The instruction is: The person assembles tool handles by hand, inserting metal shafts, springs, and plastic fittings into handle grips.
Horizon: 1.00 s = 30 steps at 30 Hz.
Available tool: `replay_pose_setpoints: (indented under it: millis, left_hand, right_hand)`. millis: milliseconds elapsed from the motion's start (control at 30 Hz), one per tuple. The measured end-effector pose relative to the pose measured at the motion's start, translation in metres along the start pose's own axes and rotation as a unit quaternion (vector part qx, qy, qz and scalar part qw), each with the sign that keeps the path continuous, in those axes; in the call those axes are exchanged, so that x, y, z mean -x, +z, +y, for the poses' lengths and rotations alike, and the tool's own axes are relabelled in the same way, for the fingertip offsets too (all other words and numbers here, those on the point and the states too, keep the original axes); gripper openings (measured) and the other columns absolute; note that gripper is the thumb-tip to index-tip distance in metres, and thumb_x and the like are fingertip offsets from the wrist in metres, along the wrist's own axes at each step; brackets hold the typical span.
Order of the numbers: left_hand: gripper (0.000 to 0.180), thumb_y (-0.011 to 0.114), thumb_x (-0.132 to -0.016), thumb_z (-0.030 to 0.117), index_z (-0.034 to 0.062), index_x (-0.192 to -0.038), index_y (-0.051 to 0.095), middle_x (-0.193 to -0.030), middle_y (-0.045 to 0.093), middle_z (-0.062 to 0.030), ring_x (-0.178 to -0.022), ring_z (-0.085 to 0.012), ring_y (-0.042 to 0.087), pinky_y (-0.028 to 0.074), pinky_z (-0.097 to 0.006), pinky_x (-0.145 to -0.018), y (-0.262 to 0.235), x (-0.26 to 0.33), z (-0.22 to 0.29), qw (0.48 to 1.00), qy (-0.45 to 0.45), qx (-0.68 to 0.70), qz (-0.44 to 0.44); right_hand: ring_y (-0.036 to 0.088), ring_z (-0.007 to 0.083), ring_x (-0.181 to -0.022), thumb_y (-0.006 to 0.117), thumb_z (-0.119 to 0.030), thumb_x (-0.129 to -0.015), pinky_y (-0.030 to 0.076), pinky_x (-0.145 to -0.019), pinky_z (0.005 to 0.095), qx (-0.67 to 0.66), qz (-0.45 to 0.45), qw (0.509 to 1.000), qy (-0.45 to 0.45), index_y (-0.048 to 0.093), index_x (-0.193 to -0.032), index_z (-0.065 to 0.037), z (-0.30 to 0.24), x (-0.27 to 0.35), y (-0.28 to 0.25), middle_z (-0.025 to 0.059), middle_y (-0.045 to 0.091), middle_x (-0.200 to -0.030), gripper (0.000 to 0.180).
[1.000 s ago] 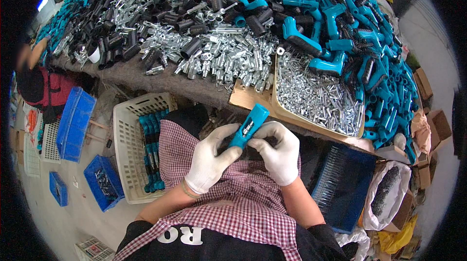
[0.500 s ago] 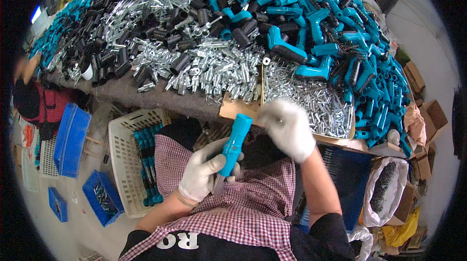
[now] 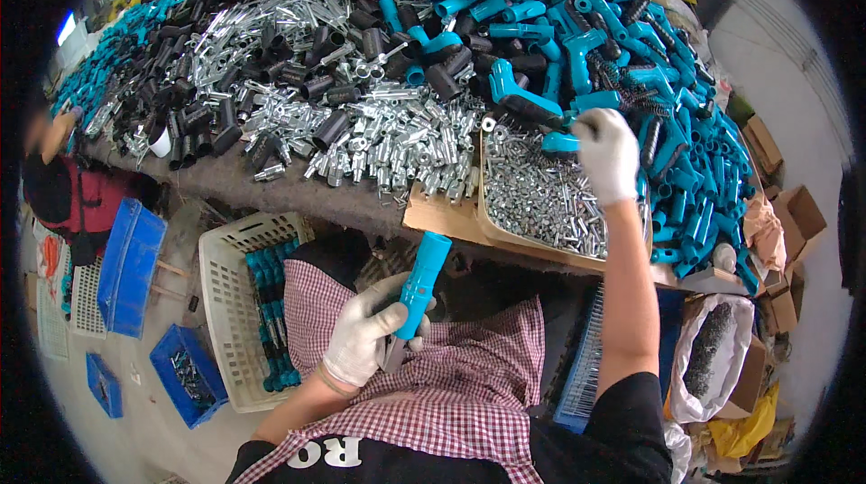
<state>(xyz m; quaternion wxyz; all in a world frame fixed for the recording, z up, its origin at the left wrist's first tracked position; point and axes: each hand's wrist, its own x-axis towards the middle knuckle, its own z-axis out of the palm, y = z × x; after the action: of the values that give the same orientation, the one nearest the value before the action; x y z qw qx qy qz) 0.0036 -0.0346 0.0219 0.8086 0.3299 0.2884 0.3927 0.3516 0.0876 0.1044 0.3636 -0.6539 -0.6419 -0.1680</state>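
My left hand, in a white glove, is wrapped round a teal plastic tool housing. The housing is tubular and tilted, its wider end up; a grey metal piece shows below it. My right hand, gloved too, is over the right side of the work table with its fingers curled. It covers part of a teal pistol-shaped housing lying at the edge of a shallow box of small metal pins and screws. Whatever those fingers hold is hidden.
Heaped on the table are silver metal fittings, black sleeves and teal housings. A cream basket of teal tools stands at my left, by blue bins. At the right is a white sack. Another person is at far left.
My right hand has moved away from the left one, up and to the right over the pin box and teal housings. My left hand has dipped slightly, still holding the teal housing.
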Motion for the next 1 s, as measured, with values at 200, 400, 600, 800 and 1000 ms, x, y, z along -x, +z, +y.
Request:
replay_pose_setpoints:
  millis: [200, 400, 600, 800, 1000]
  left_hand:
    - [0.065, 0.064, -0.093, 0.028, -0.011, -0.138, 0.037, -0.112, 0.061, -0.0188, -0.086, -0.0195, 0.064, 0.055, -0.03, -0.068, -0.012, -0.003, -0.003, 1.0, -0.002, 0.007, -0.004]
    - [0.066, 0.063, -0.093, 0.026, -0.0114, -0.139, 0.034, -0.112, 0.06, -0.019, -0.085, -0.0195, 0.063, 0.055, -0.031, -0.068, -0.027, -0.027, -0.009, 0.996, -0.067, -0.018, -0.057]
    - [0.073, 0.065, -0.09, 0.028, -0.0127, -0.14, 0.032, -0.112, 0.061, -0.019, -0.088, -0.0195, 0.063, 0.056, -0.03, -0.071, -0.025, -0.041, -0.017, 0.988, -0.083, -0.056, -0.114]
    - [0.072, 0.065, -0.09, 0.028, -0.0119, -0.14, 0.033, -0.113, 0.061, -0.0187, -0.089, -0.0204, 0.064, 0.056, -0.03, -0.071, -0.039, -0.015, -0.002, 0.994, -0.049, -0.047, -0.091]
    - [0.061, 0.06, -0.093, 0.026, -0.0101, -0.137, 0.038, -0.11, 0.062, -0.0174, -0.085, -0.0204, 0.064, 0.056, -0.031, -0.07, -0.064, 0.029, 0.01, 0.998, -0.001, -0.025, 0.064]
  right_hand:
    - [0.056, 0.0104, -0.086, 0.06, -0.016, -0.091, 0.044, -0.078, 0.0238, -0.14, 0.047, 0.954, 0.262, 0.066, -0.108, 0.004, 0.071, 0.097, -0.181, 0.0031, 0.064, -0.093, 0.027]
    - [0.056, 0.0146, -0.077, 0.059, -0.037, -0.092, 0.048, -0.07, 0.031, 0.329, -0.06, 0.79, 0.514, 0.063, -0.104, 0.005, 0.173, 0.388, -0.548, 0.0059, 0.065, -0.088, 0.044]
    - [0.058, 0.0421, -0.083, 0.051, -0.035, -0.096, 0.044, -0.078, 0.0482, 0.622, -0.126, 0.537, 0.556, 0.061, -0.099, 0.008, 0.082, 0.394, -0.564, 0.026, 0.063, -0.09, 0.044]
    - [0.051, 0.0322, -0.124, 0.062, -0.003, -0.082, 0.038, -0.107, 0.0394, 0.318, -0.06, 0.907, 0.271, 0.052, -0.13, 0.003, 0.079, 0.167, -0.316, 0.0196, 0.053, -0.135, 0.049]
    - [0.056, 0.0339, -0.114, 0.07, -0.006, -0.072, 0.044, -0.1, 0.0397, -0.064, -0.21, 0.969, -0.113, 0.068, -0.106, -0.006, -0.109, 0.024, -0.027, 0.0145, 0.062, -0.118, 0.035]
